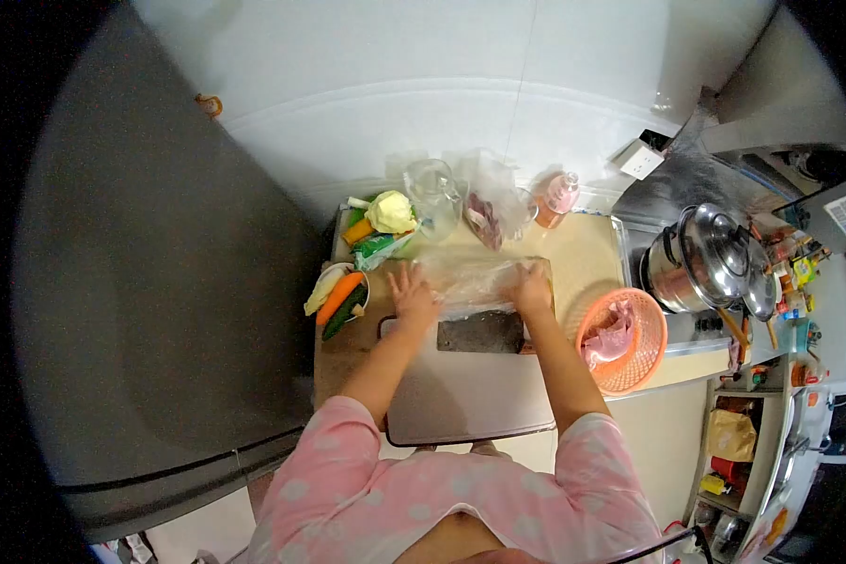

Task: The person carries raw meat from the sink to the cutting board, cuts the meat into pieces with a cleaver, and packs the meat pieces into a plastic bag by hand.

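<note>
A clear plastic bag or sheet [470,284] lies across the back of the cutting board [470,395]. My left hand [414,296] rests at its left end with the fingers spread. At its right end my right hand [532,287] has its fingers bent against the plastic; what they hold, if anything, is too small to tell. A cleaver with a dark, wide blade [480,333] lies on the board just in front of the plastic, its handle near my right wrist.
Left: a carrot [339,298], a cucumber [346,311] and a cabbage [391,212]. Behind: a bag with meat [485,221] and a pink bottle [561,193]. Right: an orange basket [663,336] holding meat, and a steel pot [677,285].
</note>
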### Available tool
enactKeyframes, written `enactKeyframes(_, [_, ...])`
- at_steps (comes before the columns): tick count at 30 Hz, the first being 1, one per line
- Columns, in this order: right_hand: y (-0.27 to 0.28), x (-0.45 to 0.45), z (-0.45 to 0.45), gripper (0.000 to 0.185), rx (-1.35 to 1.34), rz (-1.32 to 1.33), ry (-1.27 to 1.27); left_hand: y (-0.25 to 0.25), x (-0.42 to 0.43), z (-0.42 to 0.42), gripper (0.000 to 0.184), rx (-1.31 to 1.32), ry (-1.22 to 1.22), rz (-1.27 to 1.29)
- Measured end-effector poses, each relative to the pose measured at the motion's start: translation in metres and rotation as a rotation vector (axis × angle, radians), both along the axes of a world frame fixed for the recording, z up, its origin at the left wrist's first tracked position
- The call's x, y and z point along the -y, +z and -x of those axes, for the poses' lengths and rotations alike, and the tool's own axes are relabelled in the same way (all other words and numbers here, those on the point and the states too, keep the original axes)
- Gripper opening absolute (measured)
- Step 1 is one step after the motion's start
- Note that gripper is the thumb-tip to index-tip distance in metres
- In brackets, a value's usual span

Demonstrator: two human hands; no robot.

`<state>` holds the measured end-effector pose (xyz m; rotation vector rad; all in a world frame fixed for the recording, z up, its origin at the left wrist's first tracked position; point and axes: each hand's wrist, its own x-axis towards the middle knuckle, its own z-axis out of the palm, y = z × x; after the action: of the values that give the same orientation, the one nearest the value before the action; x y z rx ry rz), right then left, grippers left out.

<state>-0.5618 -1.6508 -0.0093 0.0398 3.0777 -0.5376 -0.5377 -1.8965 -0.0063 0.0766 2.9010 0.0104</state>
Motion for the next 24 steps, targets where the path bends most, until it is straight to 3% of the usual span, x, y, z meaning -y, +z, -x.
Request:
enactKeyframes(2, [-0.037, -0.023, 0.012, 0.049, 0.014, -0.016, -0.038, 0.017, 0.012, 0.011, 0.058, 0.052, 0.004, 0.095])
enactKeyframes(5, [-0.055, -0.025, 0.018, 0.047, 0.275, -0.164, -0.039, -0.011, 0.025, 0.026, 0.066, -0.028, -0.082, 0.184])
enactKeyframes(8, [-0.017, -0.013, 0.004, 0.041, 0.310, -0.163, 0.004, -0.030, 0.026, 0.034, 0.068, -0.110, -0.096, 0.186])
enactKeyframes(11, [0.027, -0.015, -0.005, 0.040, 0.195, -0.057, 0.116, 0.024, 0.013, 0.031, 0.060, 0.016, -0.097, 0.122])
enactKeyframes(14, [0.012, -0.023, -0.003, 0.039, -0.104, 0.120, 0.106, 0.030, 0.011, 0.035, 0.050, 0.067, -0.022, 0.084])
enactKeyframes(17, [0.016, -0.008, -0.007, 0.034, -0.099, -0.125, 0.186, 0.028, 0.015, 0.027, 0.037, 0.002, 0.009, -0.033])
enactKeyframes(20, [-0.001, -0.002, -0.013, 0.031, 0.021, -0.095, 0.039, 0.017, 0.027, 0.018, 0.027, -0.080, 0.044, -0.222])
enactKeyframes(24, [0.003, -0.009, -0.021, 0.033, -0.052, 0.089, -0.037, 0.020, 0.037, 0.010, 0.026, -0.095, 0.075, -0.371])
